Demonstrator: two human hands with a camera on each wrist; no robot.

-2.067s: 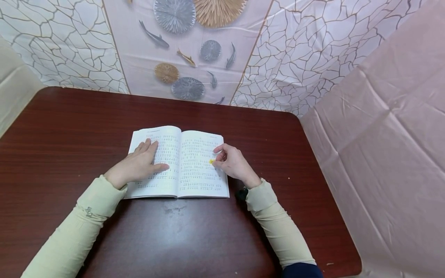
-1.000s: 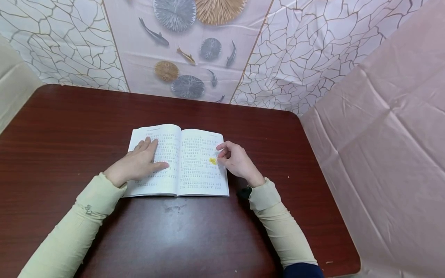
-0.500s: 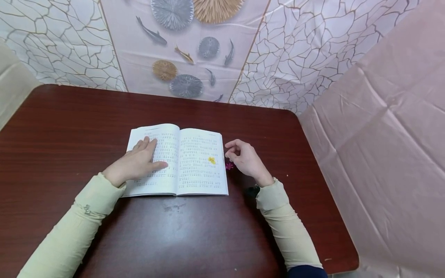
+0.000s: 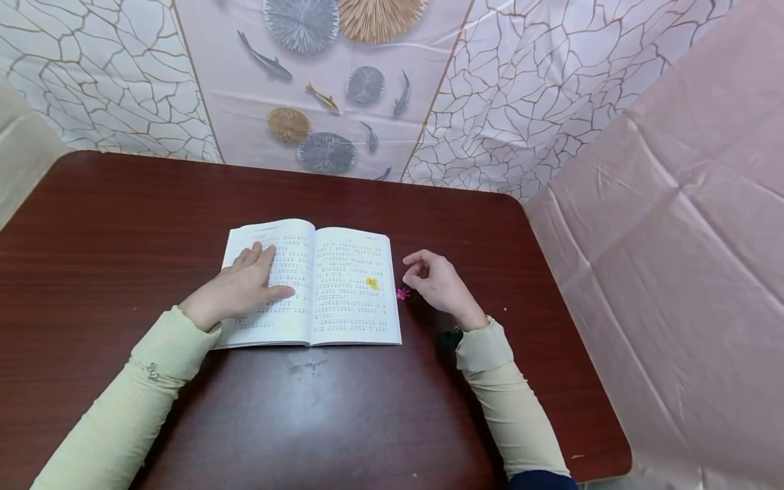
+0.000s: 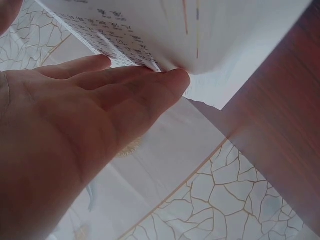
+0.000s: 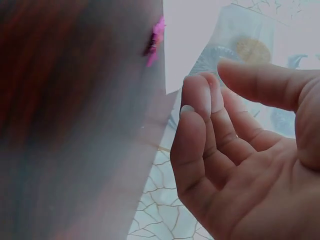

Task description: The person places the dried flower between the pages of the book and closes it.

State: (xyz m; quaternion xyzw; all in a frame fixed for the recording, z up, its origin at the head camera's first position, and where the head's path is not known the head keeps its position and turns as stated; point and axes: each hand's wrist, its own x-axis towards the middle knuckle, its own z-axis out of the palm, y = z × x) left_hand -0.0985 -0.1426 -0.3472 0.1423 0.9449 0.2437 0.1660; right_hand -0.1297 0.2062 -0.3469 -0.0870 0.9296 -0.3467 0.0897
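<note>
An open book (image 4: 349, 313) with printed pages lies on the table. My left hand (image 4: 241, 286) rests on its left page, fingers and thumb spread; in the left wrist view the fingertips (image 5: 175, 82) touch the paper. On the right page sits a small yellow flower (image 4: 373, 283). Just off the book's right edge, a small magenta flower (image 4: 402, 293) lies on the table. My right hand (image 4: 437, 282) hovers beside that flower, its fingers loosely bent and nothing between them. The right wrist view shows thumb and fingertips apart, with the magenta flower (image 6: 156, 41) beyond them.
The dark red-brown wooden table (image 4: 306, 422) reaches back to a patterned cloth (image 4: 327, 82) hanging behind it. A pinkish cloth (image 4: 686, 272) hangs along the right side. Something small and dark (image 4: 452, 337) shows by the right cuff.
My right hand has let go of the yellow flower on the right page and moved right, off the book, uncovering the magenta flower. The left hand has stayed on the left page.
</note>
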